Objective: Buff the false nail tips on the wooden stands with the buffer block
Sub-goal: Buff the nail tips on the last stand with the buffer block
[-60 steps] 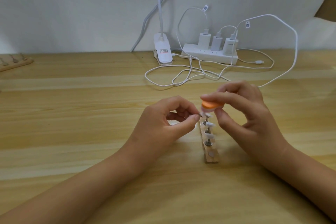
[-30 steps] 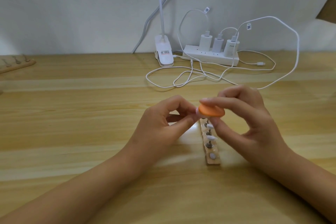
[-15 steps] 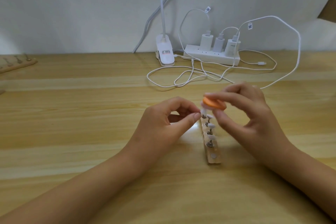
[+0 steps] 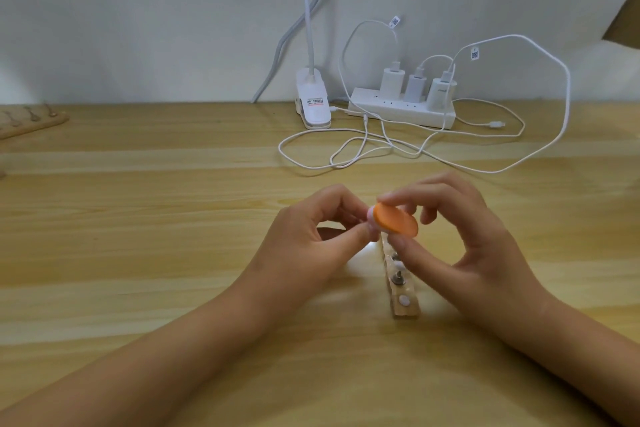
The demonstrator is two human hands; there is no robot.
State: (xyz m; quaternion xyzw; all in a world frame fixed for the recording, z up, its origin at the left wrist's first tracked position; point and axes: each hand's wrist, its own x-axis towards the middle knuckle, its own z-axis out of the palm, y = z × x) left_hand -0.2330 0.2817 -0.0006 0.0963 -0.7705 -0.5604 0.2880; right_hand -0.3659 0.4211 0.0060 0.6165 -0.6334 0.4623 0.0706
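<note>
An orange buffer (image 4: 394,225) is grasped in the grip of the right hand (image 4: 464,253), pinched at its edges between forefinger and thumb and tilted above the far end of a wooden stand (image 4: 404,310). The stand lies lengthwise on the table (image 4: 138,218), and a pale nail tip (image 4: 402,300) is seen on its nearest peg. The thumb and forefinger of the left hand (image 4: 311,243) are brought together at the buffer's left edge; whether anything is held in that grip cannot be told. A power strip (image 4: 401,113) and white cables (image 4: 346,154) are placed near the wall.
</note>
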